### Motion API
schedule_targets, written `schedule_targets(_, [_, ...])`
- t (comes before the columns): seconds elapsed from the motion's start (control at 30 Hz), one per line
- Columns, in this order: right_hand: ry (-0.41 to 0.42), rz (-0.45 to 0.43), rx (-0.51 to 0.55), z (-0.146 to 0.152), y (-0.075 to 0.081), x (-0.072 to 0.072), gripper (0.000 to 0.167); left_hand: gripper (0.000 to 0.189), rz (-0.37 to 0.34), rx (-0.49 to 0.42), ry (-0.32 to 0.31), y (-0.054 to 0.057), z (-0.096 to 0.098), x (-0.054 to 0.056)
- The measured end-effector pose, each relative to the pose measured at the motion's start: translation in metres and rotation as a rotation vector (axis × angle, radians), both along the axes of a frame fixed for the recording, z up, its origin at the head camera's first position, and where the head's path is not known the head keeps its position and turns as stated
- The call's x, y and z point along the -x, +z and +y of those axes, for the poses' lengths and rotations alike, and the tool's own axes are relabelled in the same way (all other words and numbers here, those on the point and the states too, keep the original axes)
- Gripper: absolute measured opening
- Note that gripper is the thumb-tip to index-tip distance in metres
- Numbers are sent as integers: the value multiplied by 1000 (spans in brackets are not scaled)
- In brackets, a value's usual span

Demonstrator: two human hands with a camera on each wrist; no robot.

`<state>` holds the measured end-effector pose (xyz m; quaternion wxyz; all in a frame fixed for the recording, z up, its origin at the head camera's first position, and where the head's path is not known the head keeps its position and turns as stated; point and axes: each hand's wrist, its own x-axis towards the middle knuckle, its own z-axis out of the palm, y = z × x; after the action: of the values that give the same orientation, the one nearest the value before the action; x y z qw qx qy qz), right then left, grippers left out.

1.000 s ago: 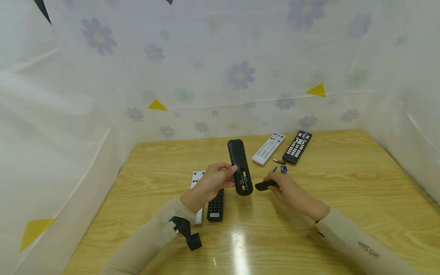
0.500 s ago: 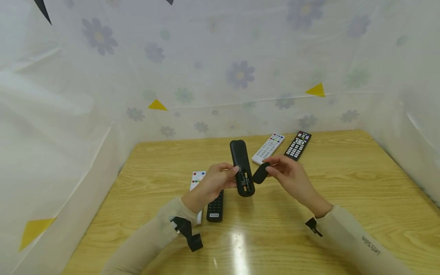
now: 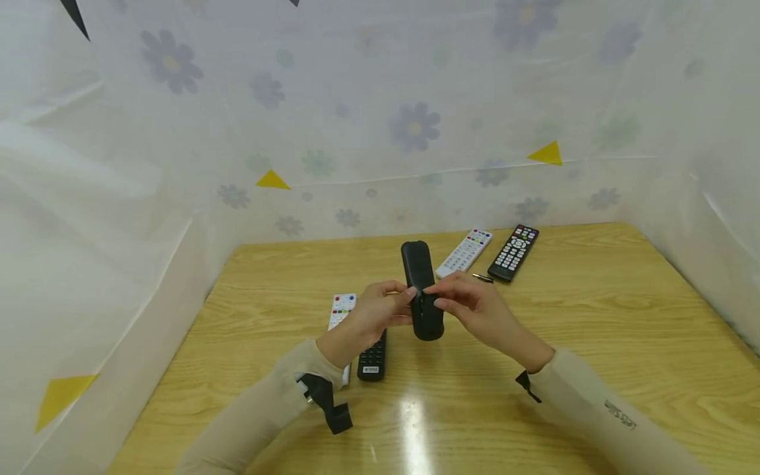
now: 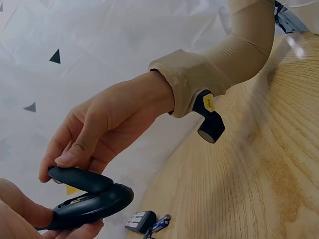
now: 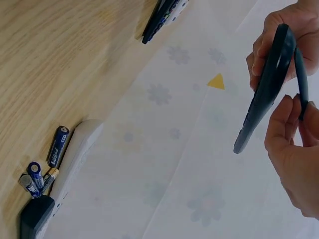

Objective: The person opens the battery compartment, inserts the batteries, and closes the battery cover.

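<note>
My left hand (image 3: 380,307) grips a black remote control (image 3: 418,264) above the table, its back turned up. With my right hand (image 3: 483,313) I pinch the black battery cover (image 4: 79,178) between thumb and fingers. In the left wrist view the cover's far end meets the remote near its rounded end, while the pinched end stands tilted away from the body. A slit of the battery compartment (image 4: 77,200) shows under it. From the right wrist view, the cover (image 5: 301,77) and remote (image 5: 269,84) form a narrow V.
On the wooden table (image 3: 594,343), a white remote (image 3: 465,252) and a black remote (image 3: 514,253) lie at the back right. Several loose batteries (image 5: 58,146) lie near them. Another white remote (image 3: 343,306) and black remote (image 3: 372,359) lie under my left arm.
My right hand has lifted the battery cover from near the table and brought it left onto the remote's back, over the batteries inside. The left hand has shifted slightly right with the remote.
</note>
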<state>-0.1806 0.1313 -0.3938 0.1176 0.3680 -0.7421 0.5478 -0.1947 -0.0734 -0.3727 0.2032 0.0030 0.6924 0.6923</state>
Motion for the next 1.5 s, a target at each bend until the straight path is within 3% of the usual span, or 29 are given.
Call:
schedule_targets(0.3, [-165,182,-179,-5,-3,-2,34,23,13,9,1,0,-1,-1])
schedule_targets(0.47, [-232,217,-217,-8,-2,-5,38,23,16,2,-1,1,-1,-3])
schedule_targets(0.6, [-278,98,-214,-10,-1,-9,46,20,21,-9,8,0,0,-3])
schedule_targets(0.8, [-224,-336,-207,-6,5,-7,47,19,31,-19,6,0,1,-5])
schedule_targets(0.9, [-203,-473,-194,-4,5,-6,41,18,37,-21,-1,0,2,-7])
schedule_targets(1.0, [-214,-505,-183,-4,6,-7,38,16,39,-25,-4,-1,4,-9])
schedule_targets(1.3, [-278,-491,-200,-9,4,-7,38,15,36,-37,7,-2,4,-9])
schedule_targets(1.4, [-321,-432,-210,-12,1,-10,40,15,28,-47,13,-4,4,-8])
schedule_targets(1.5, [-360,-296,-208,-16,-1,-14,43,13,22,-63,24,-4,4,-7])
